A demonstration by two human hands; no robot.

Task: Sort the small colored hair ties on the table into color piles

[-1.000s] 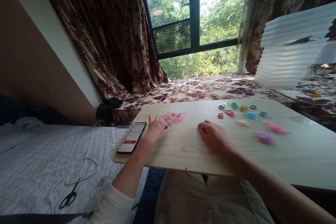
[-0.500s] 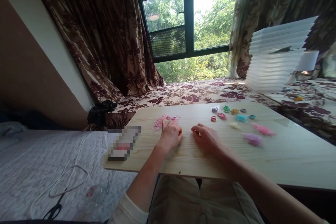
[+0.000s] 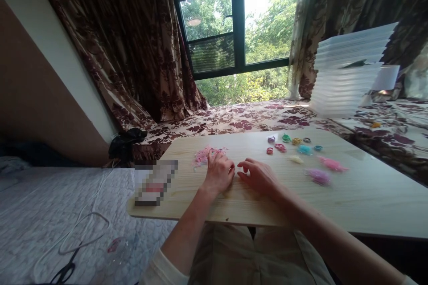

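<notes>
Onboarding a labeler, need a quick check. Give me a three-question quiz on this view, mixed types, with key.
1. Which of these is nearest the left hand?
a) yellow coil
b) loose, mostly pink pile
c) white lampshade

2. True or false: the black scissors lie on the quilted cover, off the wood-grain tabletop.

3. Fill the gap: just nearer the person than the large pink bundle lies a ____ bundle.

Key:
1. b, the loose, mostly pink pile
2. True
3. purple, the purple bundle
</notes>
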